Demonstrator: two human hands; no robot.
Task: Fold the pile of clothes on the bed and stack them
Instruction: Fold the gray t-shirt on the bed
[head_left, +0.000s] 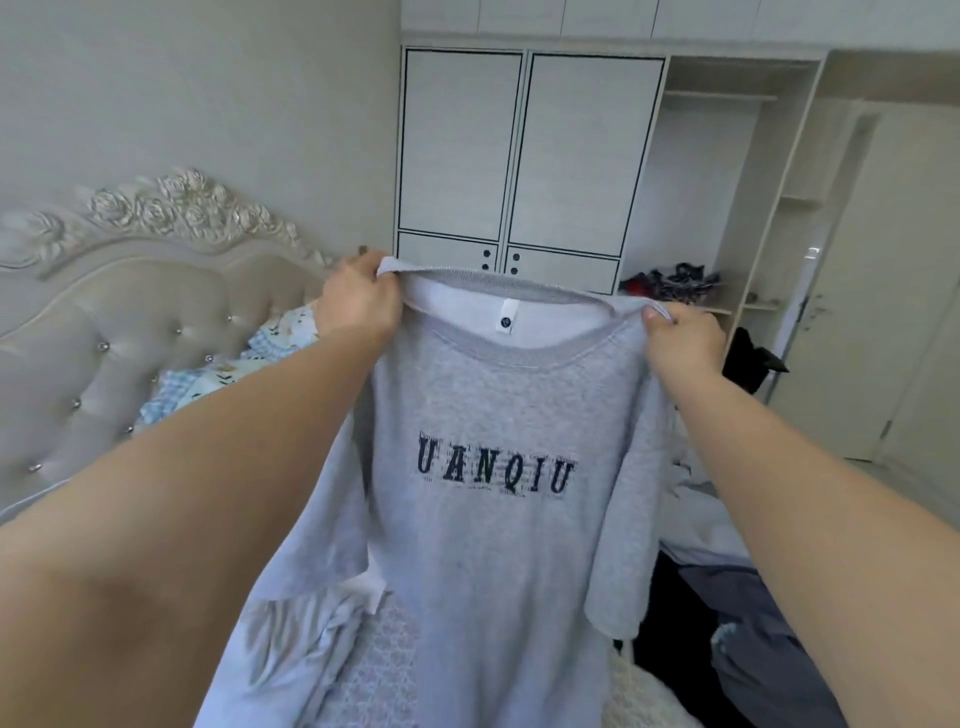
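Bedroom w/ pale grey walls: wardrobe (519, 156) stands against the far wall, two white doors w/ thin black trim and small drawers w/ dark knobs below. To its right an open shelving bay (727, 182) w/ a hanging rail near the top and a heap of red, black and patterned clothes (670, 283) on a shelf. Further right a pale door (883, 286), shut. At left a tufted headboard (119, 312), padded, studded w/ shiny buttons, carved roses along the crest. Below it the bed (374, 675), mostly hidden; blue-check and floral bedding (208, 379) bunched near the headboard, white patterned cloth in the foreground, dark blue and black garments (727, 623) lying at right, a black item (748, 358) near the bed's far right corner. Grey t-shirt (493, 545) hangs in mid-air over the bed, front facing the camera, dark lettering "UANQIU" across the chest, small label inside the neck, sleeves drooping. Left hand (358, 306) grips the shirt's left shoulder by the collar, fingers curled over the fabric. Right hand (680, 338) pinches the other shoulder, thumb on top. Both arms stretched fwd.
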